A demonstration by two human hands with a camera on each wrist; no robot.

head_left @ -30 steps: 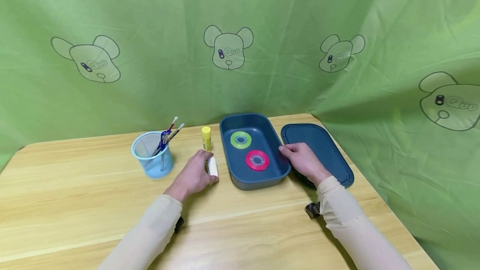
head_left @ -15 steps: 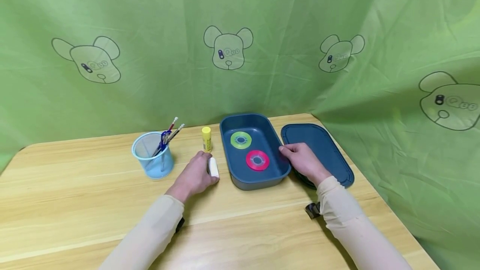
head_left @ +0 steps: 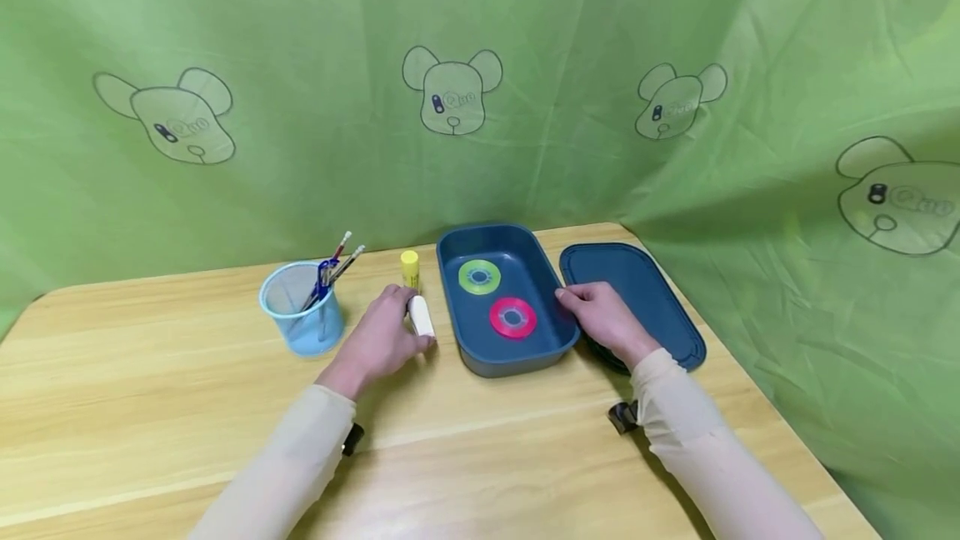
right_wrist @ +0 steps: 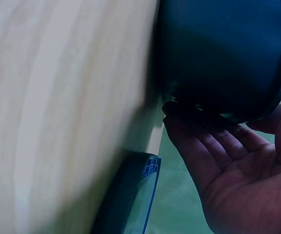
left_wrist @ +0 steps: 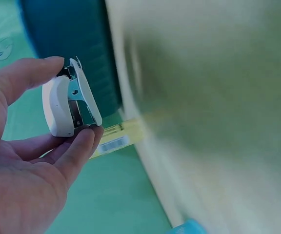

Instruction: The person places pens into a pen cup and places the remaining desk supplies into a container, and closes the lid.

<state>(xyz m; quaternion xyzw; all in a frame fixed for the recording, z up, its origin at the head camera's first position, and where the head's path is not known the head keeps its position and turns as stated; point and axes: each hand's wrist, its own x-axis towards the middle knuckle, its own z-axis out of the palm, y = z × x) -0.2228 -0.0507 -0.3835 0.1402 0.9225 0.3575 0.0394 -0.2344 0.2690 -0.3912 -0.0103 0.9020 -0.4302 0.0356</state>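
Observation:
My left hand pinches a small white stapler between thumb and fingertips. The left wrist view shows the stapler side-on, held by its two ends and apart from the table. Just beyond it a yellow glue stick stands upright, partly hidden by the fingers. My right hand grips the right wall of the dark blue box, thumb over the rim and fingers against the outside. Inside the box lie a green tape roll and a pink tape roll, flat and apart.
A light blue mesh pen cup with pencils and blue-handled scissors stands left of my left hand. The box's dark blue lid lies at the right, partly under my right hand. A green curtain hangs behind the wooden table.
My left hand has risen slightly with the stapler, which now shows more of its length. My right hand stays on the box wall. The head view has shifted a little.

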